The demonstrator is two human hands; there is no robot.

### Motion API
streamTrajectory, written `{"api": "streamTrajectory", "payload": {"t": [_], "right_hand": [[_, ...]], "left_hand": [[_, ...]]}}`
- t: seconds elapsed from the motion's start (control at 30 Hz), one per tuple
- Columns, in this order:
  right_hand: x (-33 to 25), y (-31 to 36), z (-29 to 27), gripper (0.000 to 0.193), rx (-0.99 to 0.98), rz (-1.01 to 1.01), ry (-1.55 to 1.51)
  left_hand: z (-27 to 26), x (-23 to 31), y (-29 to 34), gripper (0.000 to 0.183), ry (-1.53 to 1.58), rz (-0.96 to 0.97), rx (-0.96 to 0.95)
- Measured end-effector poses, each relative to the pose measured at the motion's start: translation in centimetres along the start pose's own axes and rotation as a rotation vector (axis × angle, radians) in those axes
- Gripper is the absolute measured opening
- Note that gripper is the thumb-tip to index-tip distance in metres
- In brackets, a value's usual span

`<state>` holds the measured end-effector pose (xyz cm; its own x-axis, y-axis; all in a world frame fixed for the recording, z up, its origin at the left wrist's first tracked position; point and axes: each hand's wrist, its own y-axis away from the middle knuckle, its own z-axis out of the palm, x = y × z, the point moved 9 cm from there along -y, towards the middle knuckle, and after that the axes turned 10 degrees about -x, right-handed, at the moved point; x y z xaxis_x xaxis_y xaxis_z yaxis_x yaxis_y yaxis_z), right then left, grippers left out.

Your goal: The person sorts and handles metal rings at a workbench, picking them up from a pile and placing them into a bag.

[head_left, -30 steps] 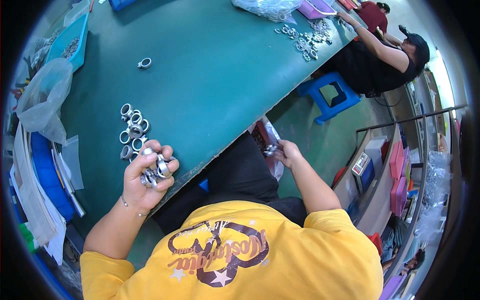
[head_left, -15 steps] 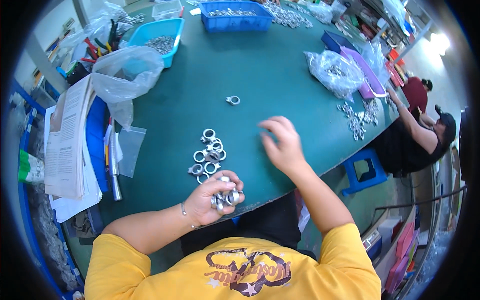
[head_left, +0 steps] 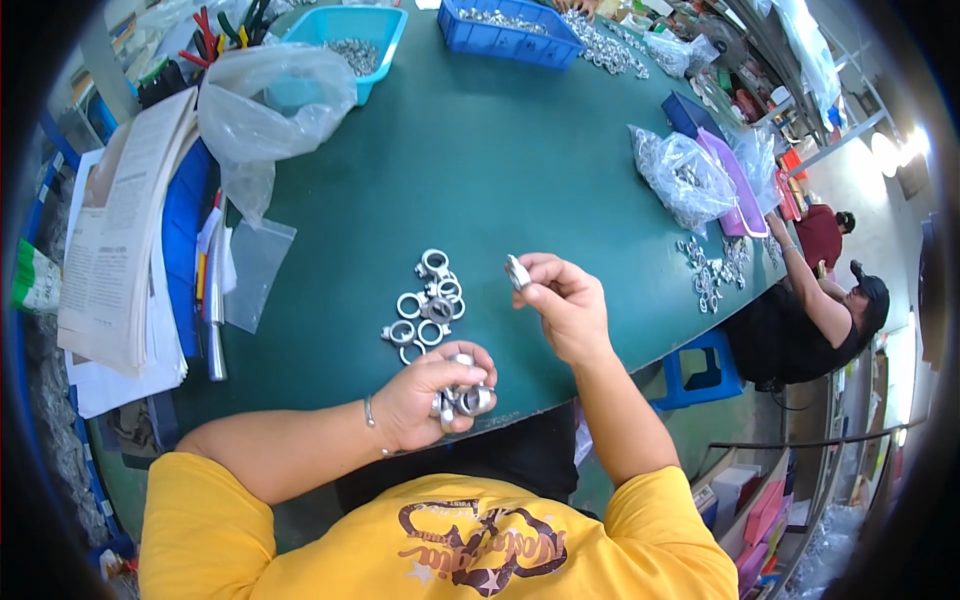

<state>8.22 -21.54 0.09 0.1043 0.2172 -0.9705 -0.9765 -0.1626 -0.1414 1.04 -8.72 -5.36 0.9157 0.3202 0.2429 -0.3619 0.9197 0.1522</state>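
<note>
My left hand (head_left: 412, 402), near the table's front edge, is curled round several silver metal ring clamps (head_left: 474, 401). Between thumb and fingers, my right hand (head_left: 572, 308) pinches a single metal ring clamp (head_left: 517, 272), seen nearly edge-on just above the table. A loose cluster of ring clamps (head_left: 409, 304), each with a small lug on its side, lies beyond my left hand; some overlap. My fingers partly cover the clamps in the left palm.
The green table (head_left: 480, 160) bears a turquoise bin (head_left: 392, 50) and a blue bin (head_left: 510, 42) of small metal parts. At left are papers (head_left: 125, 240) and a clear bag (head_left: 270, 100). A bagged heap (head_left: 685, 180) lies right; a person (head_left: 820, 320) sits by the blue stool (head_left: 700, 375).
The lone ring clamp beyond the cluster has left the table and is now in my right hand, whose fingers have closed. My left hand keeps its clamps. The whole view has shifted slightly.
</note>
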Motion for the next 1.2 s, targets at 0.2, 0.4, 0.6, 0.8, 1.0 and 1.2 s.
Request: {"api": "streamTrajectory", "payload": {"t": [0.2,0.4,0.6,0.8,1.0,1.2], "right_hand": [[-1.5,4.2,1.6,0.015,-0.005,-0.125,-0.101],[-2.2,6.4,2.3,0.030,-0.002,-0.251,0.009],[-1.8,7.0,2.1,0.030,0.005,-0.219,-0.012],[-1.4,7.2,2.0,0.026,-0.013,-0.206,-0.016],[1.3,7.1,1.5,0.022,0.082,0.018,-0.411],[1.9,7.0,1.6,0.021,0.122,0.146,-0.524]], "left_hand": [[0.1,0.3,0.2,0.010,-0.008,0.006,0.003],[0.2,0.4,0.1,0.010,-0.014,0.011,0.000],[0.3,0.3,0.1,0.010,-0.015,0.016,0.002],[0.2,0.4,0.2,0.010,-0.019,0.018,0.026],[0.4,0.5,0.2,0.012,-0.038,0.022,0.038],[0.1,0.5,0.2,0.011,-0.034,0.017,0.031]]}}
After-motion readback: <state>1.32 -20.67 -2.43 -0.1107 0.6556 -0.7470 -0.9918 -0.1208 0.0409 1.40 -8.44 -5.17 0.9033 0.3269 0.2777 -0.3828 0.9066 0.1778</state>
